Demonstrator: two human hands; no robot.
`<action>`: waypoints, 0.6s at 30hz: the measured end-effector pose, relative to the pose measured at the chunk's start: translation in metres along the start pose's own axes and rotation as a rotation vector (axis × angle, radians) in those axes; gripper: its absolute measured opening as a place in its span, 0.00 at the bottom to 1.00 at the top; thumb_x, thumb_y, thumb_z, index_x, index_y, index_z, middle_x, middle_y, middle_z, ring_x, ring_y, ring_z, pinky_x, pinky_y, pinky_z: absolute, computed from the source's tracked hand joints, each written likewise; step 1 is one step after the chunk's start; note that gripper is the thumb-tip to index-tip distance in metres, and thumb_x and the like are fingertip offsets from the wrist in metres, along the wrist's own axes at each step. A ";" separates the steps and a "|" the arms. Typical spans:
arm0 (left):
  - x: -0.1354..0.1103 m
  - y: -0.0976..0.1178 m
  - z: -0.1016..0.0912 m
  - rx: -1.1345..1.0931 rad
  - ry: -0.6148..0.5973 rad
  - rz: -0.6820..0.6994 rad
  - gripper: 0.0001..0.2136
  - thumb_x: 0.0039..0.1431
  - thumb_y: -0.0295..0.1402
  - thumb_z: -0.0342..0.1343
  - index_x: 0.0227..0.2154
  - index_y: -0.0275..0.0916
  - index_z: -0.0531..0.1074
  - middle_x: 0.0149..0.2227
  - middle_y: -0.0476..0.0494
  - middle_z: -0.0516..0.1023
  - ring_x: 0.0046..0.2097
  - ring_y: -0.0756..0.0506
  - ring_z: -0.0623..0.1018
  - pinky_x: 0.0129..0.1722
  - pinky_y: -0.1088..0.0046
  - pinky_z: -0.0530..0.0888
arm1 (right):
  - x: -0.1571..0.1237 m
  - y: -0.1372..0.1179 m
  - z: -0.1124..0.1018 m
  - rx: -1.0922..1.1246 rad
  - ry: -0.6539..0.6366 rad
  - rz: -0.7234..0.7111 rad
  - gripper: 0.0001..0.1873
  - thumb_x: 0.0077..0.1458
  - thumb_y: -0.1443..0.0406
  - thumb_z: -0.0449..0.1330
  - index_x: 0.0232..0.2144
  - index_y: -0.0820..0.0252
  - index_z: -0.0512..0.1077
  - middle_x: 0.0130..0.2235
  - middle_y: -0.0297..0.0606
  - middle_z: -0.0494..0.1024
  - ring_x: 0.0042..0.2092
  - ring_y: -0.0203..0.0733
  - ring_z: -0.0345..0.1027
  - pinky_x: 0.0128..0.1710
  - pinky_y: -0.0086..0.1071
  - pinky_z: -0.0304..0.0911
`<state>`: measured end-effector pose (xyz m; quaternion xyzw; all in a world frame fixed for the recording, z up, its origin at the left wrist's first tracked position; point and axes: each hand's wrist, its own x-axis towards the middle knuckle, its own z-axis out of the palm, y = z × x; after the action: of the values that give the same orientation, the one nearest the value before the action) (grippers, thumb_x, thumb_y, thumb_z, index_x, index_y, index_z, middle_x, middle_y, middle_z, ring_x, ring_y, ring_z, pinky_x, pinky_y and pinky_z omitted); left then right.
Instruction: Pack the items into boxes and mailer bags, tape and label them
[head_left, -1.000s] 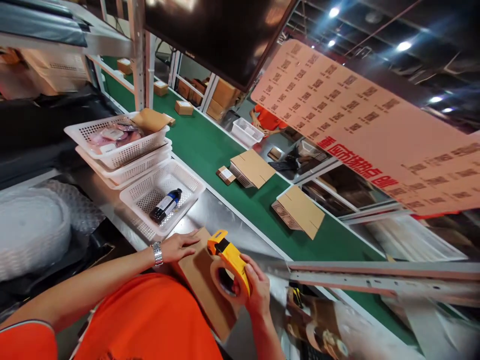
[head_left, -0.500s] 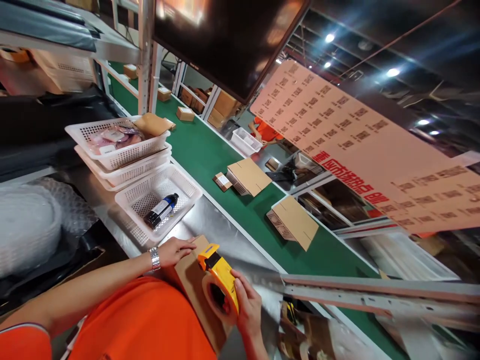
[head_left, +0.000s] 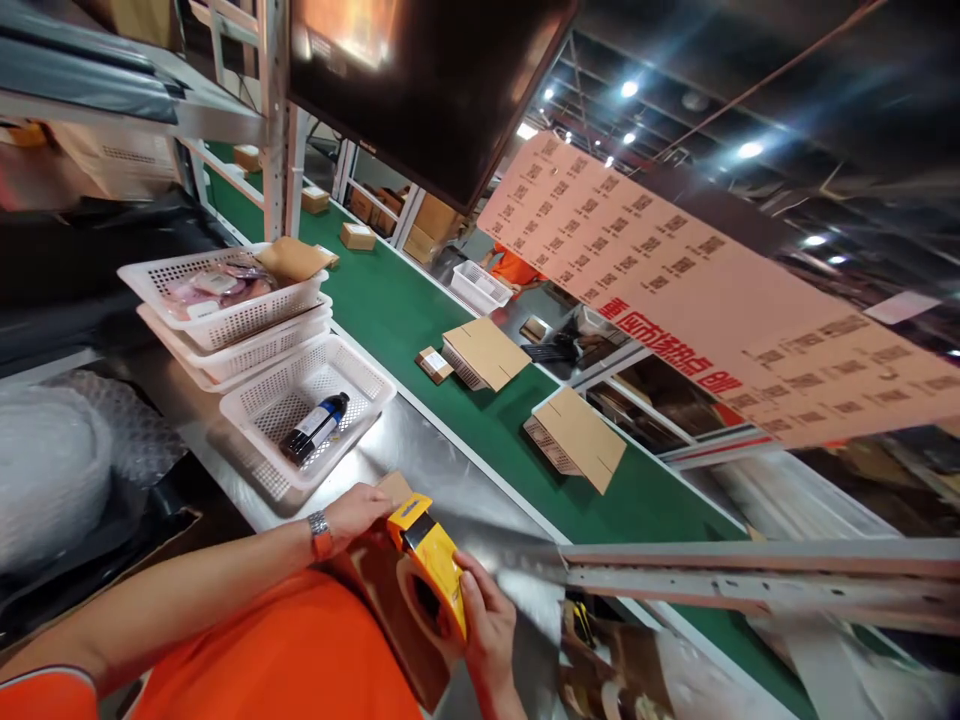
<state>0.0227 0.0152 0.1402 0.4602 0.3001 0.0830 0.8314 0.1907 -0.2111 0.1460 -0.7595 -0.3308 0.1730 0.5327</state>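
Note:
My right hand (head_left: 489,622) is wrapped round a yellow tape dispenser (head_left: 439,562), which carries a roll of brown tape on its lower side. The dispenser's head is over a cardboard box (head_left: 391,484) close against my body. The near side of this box looks glossy and darker brown. My left hand (head_left: 360,514) holds the box's far left end, its fingers closed near the dispenser's head. Much of the box is hidden behind the dispenser and my hands.
Beyond my left hand, a white basket (head_left: 244,410) holds a dark bottle (head_left: 315,430); stacked baskets (head_left: 259,302) stand behind. A green conveyor (head_left: 480,440) carries cardboard-topped baskets (head_left: 577,440) and small boxes (head_left: 358,237). A metal rail (head_left: 675,557) crosses at right; bubble wrap (head_left: 49,470) lies left.
The dispenser and my right hand have shifted slightly left in view. The near side of the box now looks darker and shinier. My left hand still holds the box end.

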 end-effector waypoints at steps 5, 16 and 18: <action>0.005 -0.001 0.001 -0.007 0.079 -0.014 0.26 0.52 0.61 0.69 0.25 0.41 0.77 0.25 0.48 0.79 0.28 0.46 0.77 0.33 0.68 0.73 | 0.001 0.001 0.002 0.003 -0.024 -0.010 0.29 0.61 0.37 0.69 0.44 0.53 0.92 0.46 0.46 0.93 0.47 0.56 0.89 0.49 0.41 0.85; 0.018 0.011 -0.043 0.583 0.348 0.421 0.14 0.63 0.44 0.57 0.24 0.43 0.74 0.27 0.47 0.78 0.34 0.43 0.76 0.39 0.67 0.71 | 0.005 -0.030 -0.007 -0.020 -0.336 -0.036 0.36 0.50 0.48 0.78 0.59 0.53 0.85 0.58 0.47 0.89 0.58 0.61 0.85 0.59 0.45 0.82; 0.022 0.015 -0.062 0.626 0.416 0.444 0.14 0.64 0.44 0.57 0.25 0.44 0.74 0.28 0.46 0.79 0.36 0.42 0.77 0.42 0.66 0.72 | 0.003 -0.036 -0.016 -0.064 -0.365 0.024 0.35 0.50 0.50 0.78 0.59 0.53 0.84 0.58 0.47 0.89 0.56 0.59 0.86 0.55 0.43 0.83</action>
<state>0.0065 0.0769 0.1189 0.7167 0.3659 0.2557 0.5358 0.1914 -0.2120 0.1854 -0.7358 -0.4185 0.3037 0.4372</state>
